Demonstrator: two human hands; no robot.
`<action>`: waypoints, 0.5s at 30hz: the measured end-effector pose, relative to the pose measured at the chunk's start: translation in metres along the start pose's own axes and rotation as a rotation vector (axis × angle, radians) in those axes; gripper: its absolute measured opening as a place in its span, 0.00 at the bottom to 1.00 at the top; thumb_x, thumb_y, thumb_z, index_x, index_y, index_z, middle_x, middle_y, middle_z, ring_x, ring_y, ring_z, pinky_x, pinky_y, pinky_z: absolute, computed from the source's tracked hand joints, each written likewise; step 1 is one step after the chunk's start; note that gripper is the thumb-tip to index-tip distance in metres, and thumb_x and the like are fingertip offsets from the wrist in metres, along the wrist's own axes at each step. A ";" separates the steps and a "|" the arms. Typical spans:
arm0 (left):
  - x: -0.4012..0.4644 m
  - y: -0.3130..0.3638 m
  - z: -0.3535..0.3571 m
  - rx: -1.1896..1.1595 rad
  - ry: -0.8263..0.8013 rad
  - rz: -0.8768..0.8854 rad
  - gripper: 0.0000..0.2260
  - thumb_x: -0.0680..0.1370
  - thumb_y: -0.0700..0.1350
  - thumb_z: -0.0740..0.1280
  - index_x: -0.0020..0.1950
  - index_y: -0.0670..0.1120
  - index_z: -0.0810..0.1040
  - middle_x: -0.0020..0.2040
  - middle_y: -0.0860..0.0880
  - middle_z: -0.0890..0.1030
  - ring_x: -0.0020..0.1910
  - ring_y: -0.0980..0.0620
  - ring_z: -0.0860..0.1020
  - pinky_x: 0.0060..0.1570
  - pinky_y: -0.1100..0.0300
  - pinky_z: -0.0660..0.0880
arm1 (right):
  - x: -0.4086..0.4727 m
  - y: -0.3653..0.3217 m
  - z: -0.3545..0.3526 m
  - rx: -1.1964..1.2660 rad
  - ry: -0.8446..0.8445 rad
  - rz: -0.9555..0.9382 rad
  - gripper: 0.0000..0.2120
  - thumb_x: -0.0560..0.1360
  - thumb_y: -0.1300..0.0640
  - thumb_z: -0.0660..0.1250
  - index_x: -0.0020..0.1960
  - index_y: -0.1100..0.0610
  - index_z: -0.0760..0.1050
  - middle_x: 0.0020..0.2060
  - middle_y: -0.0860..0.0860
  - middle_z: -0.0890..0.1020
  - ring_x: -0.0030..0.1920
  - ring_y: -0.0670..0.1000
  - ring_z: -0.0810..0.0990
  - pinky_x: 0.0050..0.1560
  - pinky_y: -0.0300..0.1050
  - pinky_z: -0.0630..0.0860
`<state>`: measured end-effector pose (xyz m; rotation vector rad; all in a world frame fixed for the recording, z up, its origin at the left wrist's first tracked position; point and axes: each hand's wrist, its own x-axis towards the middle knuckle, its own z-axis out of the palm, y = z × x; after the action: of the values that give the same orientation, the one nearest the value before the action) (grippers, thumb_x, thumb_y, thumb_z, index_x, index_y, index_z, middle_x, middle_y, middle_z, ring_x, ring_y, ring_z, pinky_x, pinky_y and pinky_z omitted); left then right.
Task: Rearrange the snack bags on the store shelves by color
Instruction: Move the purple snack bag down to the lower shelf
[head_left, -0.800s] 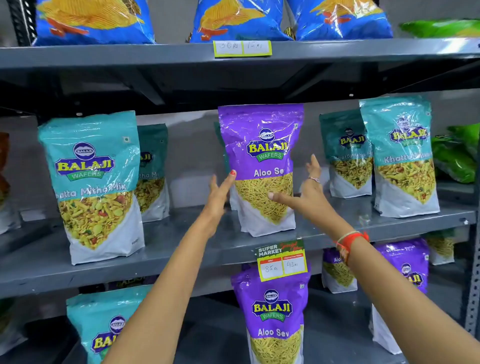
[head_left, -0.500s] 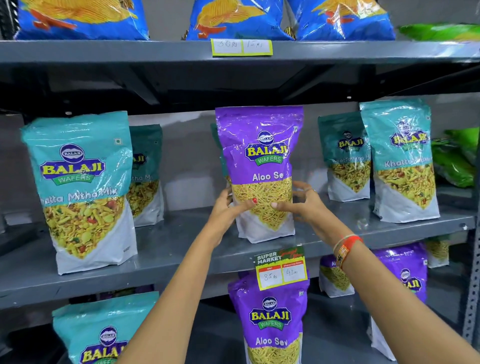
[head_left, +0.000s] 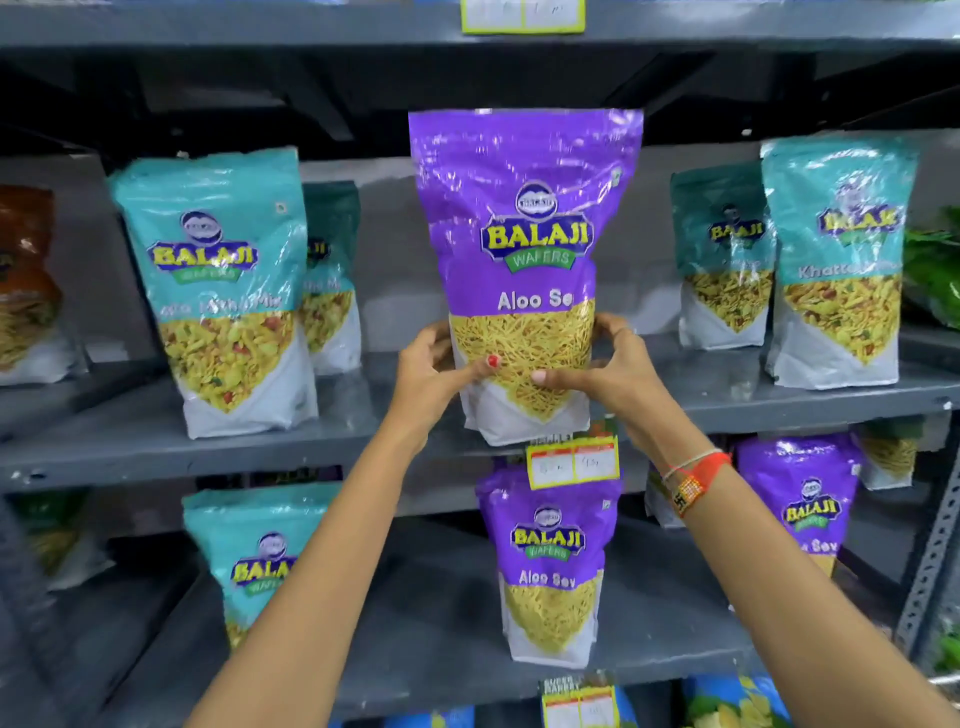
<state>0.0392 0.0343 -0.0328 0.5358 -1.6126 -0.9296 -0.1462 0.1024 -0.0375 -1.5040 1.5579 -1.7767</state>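
Observation:
A purple Aloo Sev bag (head_left: 524, 208) is upright in front of the middle shelf (head_left: 208, 452), its bottom at the shelf's front edge. My left hand (head_left: 431, 374) grips its lower left side and my right hand (head_left: 602, 374) grips its lower right side, thumbs on the front. Teal mix bags (head_left: 218, 291) stand left of it and more teal bags (head_left: 836, 260) right of it on the same shelf. On the lower shelf (head_left: 426, 649) stand two purple bags (head_left: 550, 561), (head_left: 800, 493) and a teal bag (head_left: 249, 561).
A brown-orange bag (head_left: 26, 286) sits at the far left and green bags (head_left: 935, 270) at the far right of the middle shelf. Price tags (head_left: 571, 462) hang on the shelf edges. A perforated metal upright (head_left: 930, 561) bounds the right side.
Both hands closed on the purple bag's lower sides and pulled it toward me off its spot. The bag now looks larger and nearer, and the view has tipped downward.

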 end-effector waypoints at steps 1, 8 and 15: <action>-0.010 0.004 -0.006 0.012 0.003 0.017 0.21 0.66 0.36 0.74 0.55 0.46 0.73 0.51 0.50 0.80 0.50 0.56 0.78 0.46 0.67 0.77 | -0.010 -0.004 0.003 -0.001 0.003 -0.015 0.52 0.37 0.36 0.80 0.58 0.46 0.69 0.59 0.52 0.76 0.57 0.56 0.79 0.58 0.60 0.77; -0.085 0.006 -0.044 0.003 0.075 0.055 0.28 0.54 0.57 0.79 0.50 0.53 0.74 0.50 0.49 0.80 0.50 0.51 0.78 0.53 0.54 0.75 | -0.083 -0.015 0.029 -0.037 -0.002 -0.160 0.47 0.50 0.49 0.82 0.65 0.54 0.67 0.61 0.52 0.73 0.61 0.49 0.73 0.63 0.50 0.72; -0.152 -0.057 -0.076 -0.036 0.214 -0.094 0.30 0.53 0.57 0.79 0.49 0.51 0.72 0.41 0.57 0.83 0.42 0.63 0.79 0.43 0.66 0.77 | -0.131 0.041 0.085 -0.054 -0.041 -0.170 0.45 0.49 0.48 0.80 0.63 0.53 0.68 0.55 0.48 0.72 0.57 0.49 0.72 0.57 0.49 0.74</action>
<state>0.1430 0.0954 -0.1659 0.6675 -1.3854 -0.9356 -0.0397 0.1490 -0.1488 -1.7337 1.5088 -1.7941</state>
